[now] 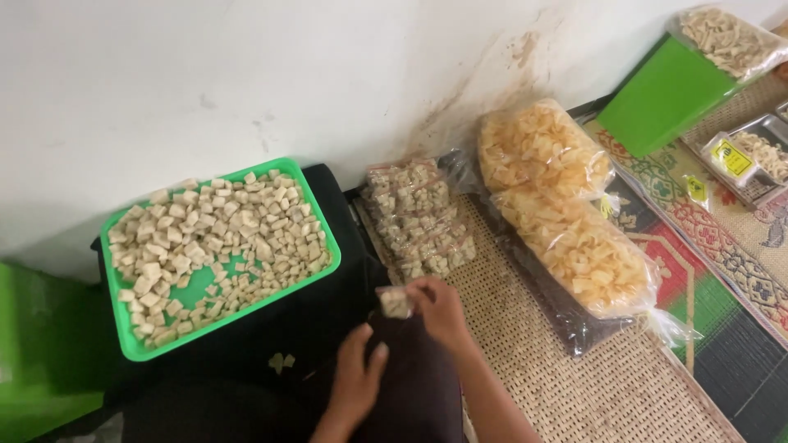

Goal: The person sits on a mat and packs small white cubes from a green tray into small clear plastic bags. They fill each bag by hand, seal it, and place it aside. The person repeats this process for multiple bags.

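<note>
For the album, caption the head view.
Right hand holds a small snack packet beside a green tray of cubes; left hand below.

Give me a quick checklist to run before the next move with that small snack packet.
1. Small packet held in right hand: ok.
2. Left hand free, below the packet: ok.
3. Packet sealed: cannot tell.
4. Green tray holds pale snack cubes: ok.
5. Pile of filled small packets lies beside the wall: ok.
6. Two stray pieces on the dark cloth, off the tray: not ok.
</note>
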